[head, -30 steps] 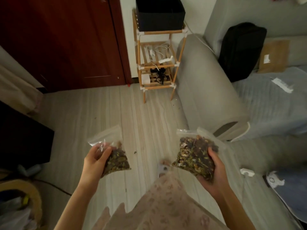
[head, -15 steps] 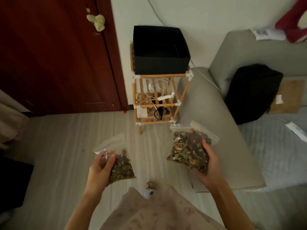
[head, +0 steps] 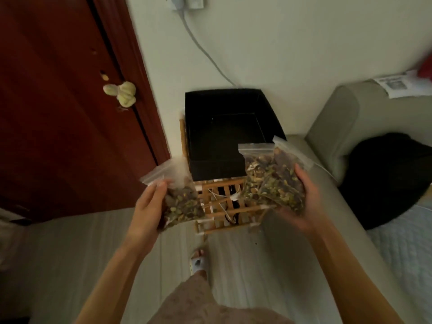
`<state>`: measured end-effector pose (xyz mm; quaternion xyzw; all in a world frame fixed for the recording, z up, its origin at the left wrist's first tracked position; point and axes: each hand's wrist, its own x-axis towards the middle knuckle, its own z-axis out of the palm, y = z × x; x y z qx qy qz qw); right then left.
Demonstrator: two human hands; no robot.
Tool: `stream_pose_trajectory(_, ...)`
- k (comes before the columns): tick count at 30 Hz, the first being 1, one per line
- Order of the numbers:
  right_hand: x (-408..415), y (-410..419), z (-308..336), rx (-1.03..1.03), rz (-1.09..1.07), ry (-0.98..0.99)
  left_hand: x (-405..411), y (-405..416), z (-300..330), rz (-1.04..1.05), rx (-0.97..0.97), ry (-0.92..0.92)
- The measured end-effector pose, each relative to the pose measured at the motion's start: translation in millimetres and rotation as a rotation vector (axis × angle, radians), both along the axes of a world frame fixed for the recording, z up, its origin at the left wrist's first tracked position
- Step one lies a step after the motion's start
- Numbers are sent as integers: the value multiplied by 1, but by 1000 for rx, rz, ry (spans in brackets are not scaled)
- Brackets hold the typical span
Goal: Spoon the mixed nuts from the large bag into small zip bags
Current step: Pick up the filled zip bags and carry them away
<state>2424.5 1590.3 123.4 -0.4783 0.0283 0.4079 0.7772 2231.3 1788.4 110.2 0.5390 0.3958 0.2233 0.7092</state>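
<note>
My left hand (head: 146, 208) grips a small clear zip bag (head: 181, 198) filled with mixed nuts, its sealed top pointing up and left. My right hand (head: 306, 198) holds a stack of similar filled zip bags (head: 271, 178) from below and from the right side; at least two bags overlap. Both hands are raised in front of an open black box (head: 228, 134). The right-hand bags overlap the box's near right corner in view. No spoon and no large bag are visible.
The black box sits on a small wooden rack (head: 224, 204) with cables on its shelves. A dark red door (head: 58, 101) is to the left, a grey sofa (head: 339, 183) with a black bag (head: 388, 181) to the right. My slippered foot (head: 198, 263) stands on the pale floor.
I have walked closer to the rack and the view tilted up. Both hands have come forward with their bags toward the black box, which now lies just beyond them.
</note>
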Motion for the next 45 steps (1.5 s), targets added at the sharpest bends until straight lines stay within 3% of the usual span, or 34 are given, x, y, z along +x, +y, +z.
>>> stream_pose_trajectory(6, 84, 90, 9, -41, 57, -16, 106, 79, 12, -155, 73, -51)
stream_pose_trajectory(14, 162, 146, -38, -326, 229, 49, 209, 105, -38, -303, 141, 304)
stream_pose_trajectory(23, 186, 162, -69, -587, 494, 53, 243, 100, -63, -255, 2, 619)
stream_pose_trajectory(28, 193, 164, -63, -768, 561, -300, 238, 107, -40, -413, 371, 828)
stream_pose_trajectory(33, 206, 148, -56, -628, 340, -420, 226, 101, -19, -328, 817, 523)
stream_pose_trajectory(36, 230, 146, -49, -754, 328, -625, 212, 108, -25, -172, 935, 499)
stream_pose_trajectory(38, 242, 150, -48, -886, 465, -691, 204, 116, -36, -148, 918, 518)
stream_pose_trajectory(41, 242, 160, -57, -1075, 713, -682, 198, 121, -46, -130, 700, 453)
stream_pose_trajectory(45, 232, 164, -71, -1096, 798, -605, 197, 118, -53, -57, 628, 417)
